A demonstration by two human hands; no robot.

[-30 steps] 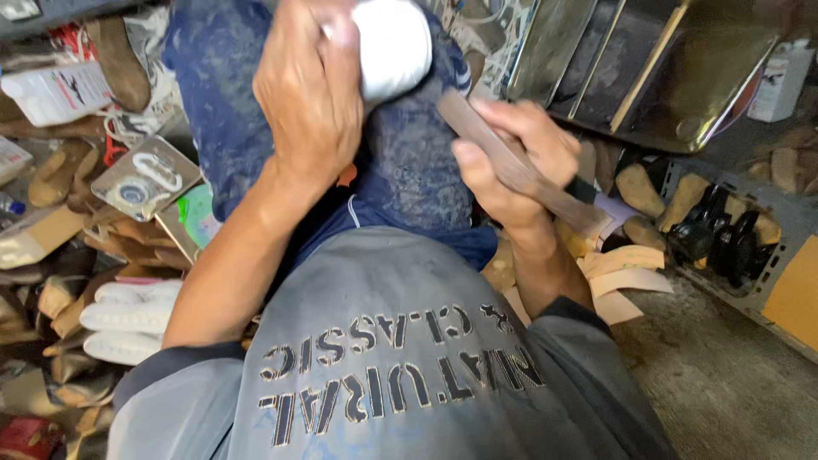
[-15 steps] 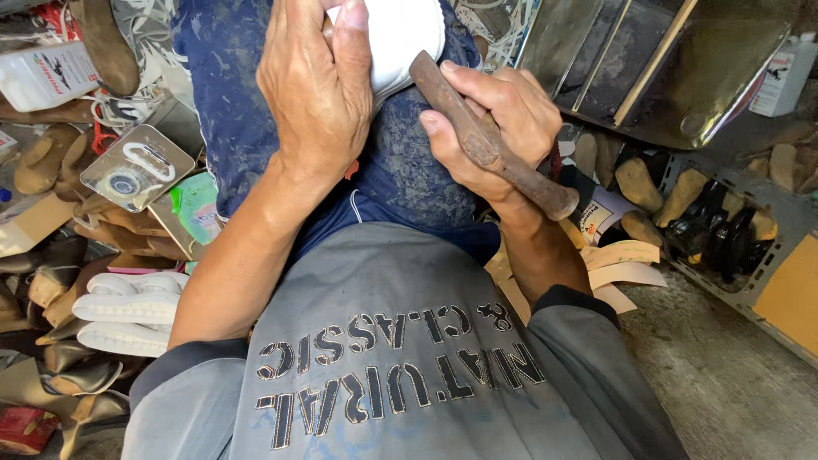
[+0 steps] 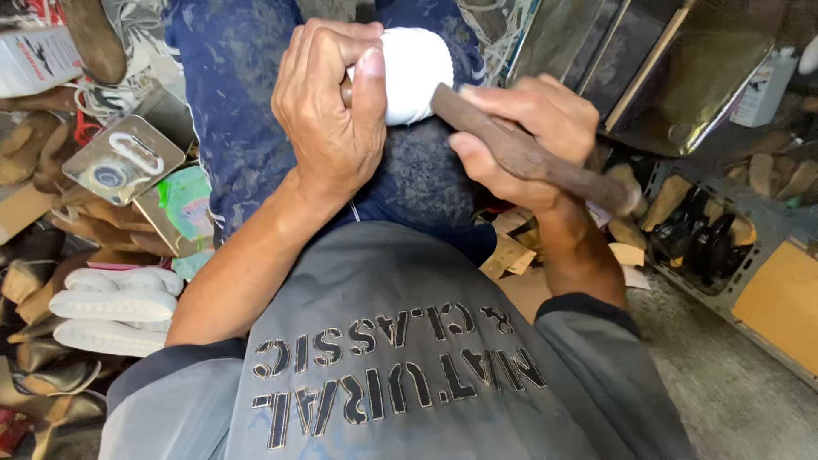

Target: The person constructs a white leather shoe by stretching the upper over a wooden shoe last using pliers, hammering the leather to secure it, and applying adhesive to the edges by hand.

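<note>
Both hands busy: left hand point(image 3: 328, 115) wraps and presses the white shoe point(image 3: 413, 72) down on the lap, right hand point(image 3: 520, 140) fisted round a dark wooden tool handle point(image 3: 528, 162) whose front end meets the shoe. Working end is hidden behind the fingers, so probably mid-job; shoe shows no visible mark of finished work. White soles point(image 3: 111, 311) lie stacked at left.

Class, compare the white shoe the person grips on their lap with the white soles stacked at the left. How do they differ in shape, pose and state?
The white shoe is rounded and bulky; the white soles are flat and slim. The shoe sits on the lap in the left hand, its grip closed round it, with a wooden-handled tool in the right hand against it; the soles lie stacked and untouched among the clutter. Both are plain white.
</note>
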